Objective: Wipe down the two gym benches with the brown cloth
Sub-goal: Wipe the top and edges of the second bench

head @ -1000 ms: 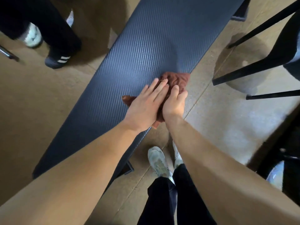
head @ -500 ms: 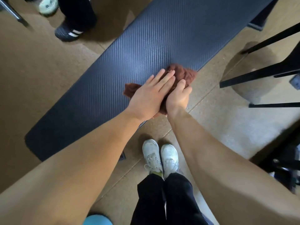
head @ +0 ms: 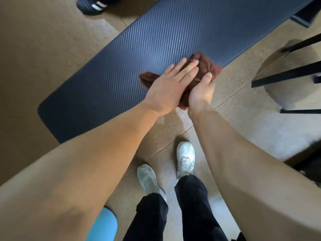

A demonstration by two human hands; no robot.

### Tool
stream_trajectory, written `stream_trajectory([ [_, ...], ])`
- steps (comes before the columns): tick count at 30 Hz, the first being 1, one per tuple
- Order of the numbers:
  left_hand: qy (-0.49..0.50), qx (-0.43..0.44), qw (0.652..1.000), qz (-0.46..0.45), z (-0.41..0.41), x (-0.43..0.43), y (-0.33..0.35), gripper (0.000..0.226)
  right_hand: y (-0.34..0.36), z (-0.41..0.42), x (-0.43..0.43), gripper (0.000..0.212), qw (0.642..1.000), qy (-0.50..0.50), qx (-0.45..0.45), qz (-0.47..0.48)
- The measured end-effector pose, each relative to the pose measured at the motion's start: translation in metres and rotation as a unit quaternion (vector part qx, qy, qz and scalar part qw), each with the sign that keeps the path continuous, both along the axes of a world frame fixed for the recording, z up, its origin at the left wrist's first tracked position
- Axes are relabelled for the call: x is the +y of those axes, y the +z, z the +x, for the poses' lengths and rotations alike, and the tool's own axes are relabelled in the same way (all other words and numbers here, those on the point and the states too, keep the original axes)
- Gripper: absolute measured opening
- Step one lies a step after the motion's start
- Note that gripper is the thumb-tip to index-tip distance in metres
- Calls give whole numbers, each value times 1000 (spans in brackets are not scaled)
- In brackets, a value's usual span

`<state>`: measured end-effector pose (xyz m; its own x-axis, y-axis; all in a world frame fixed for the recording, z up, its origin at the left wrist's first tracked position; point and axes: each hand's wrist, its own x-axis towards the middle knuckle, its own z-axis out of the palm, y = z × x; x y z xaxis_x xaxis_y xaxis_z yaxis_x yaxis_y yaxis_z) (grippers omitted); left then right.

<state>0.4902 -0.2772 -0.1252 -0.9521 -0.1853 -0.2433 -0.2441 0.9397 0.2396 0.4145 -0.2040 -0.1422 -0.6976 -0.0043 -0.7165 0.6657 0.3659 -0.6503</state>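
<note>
A dark padded gym bench [head: 132,54] with a ribbed surface runs diagonally from lower left to upper right. The brown cloth [head: 206,64] lies bunched at the bench's near edge. My left hand [head: 171,84] presses flat on top of the cloth, fingers together. Beside it, my right hand [head: 202,90] grips the cloth's near side at the bench edge, thumb up over the fabric. Only one bench is in view.
Black metal frame bars [head: 286,75] stand on the floor at the right. Another person's dark shoe [head: 91,5] is at the top left. My own white shoes [head: 185,158] are on the tan floor below the bench. A light blue object [head: 102,225] sits at the bottom.
Both hands and the cloth have slid along the near edge of the bench toward its lower-left end, which has come into view. My right hand has turned more onto the cloth's side.
</note>
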Motion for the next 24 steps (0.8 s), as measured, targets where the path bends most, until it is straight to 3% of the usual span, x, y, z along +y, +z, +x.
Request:
stream_trajectory([
  [7,-9,-91,995,-38,148,-10,10,75,16,135,0,49,995,81,-53,11],
  [9,-11,-100,994,-34,153,-10,12,73,18,134,-1,48,996,82,-42,17],
  [14,54,-31,998,-4,106,5,5,61,12,84,3,32,998,54,-14,-8],
  [19,57,5,998,0,152,7,-3,72,10,136,-1,46,996,86,-11,14],
  [24,54,-60,997,-8,261,-4,15,71,22,241,-3,49,988,131,-76,31],
])
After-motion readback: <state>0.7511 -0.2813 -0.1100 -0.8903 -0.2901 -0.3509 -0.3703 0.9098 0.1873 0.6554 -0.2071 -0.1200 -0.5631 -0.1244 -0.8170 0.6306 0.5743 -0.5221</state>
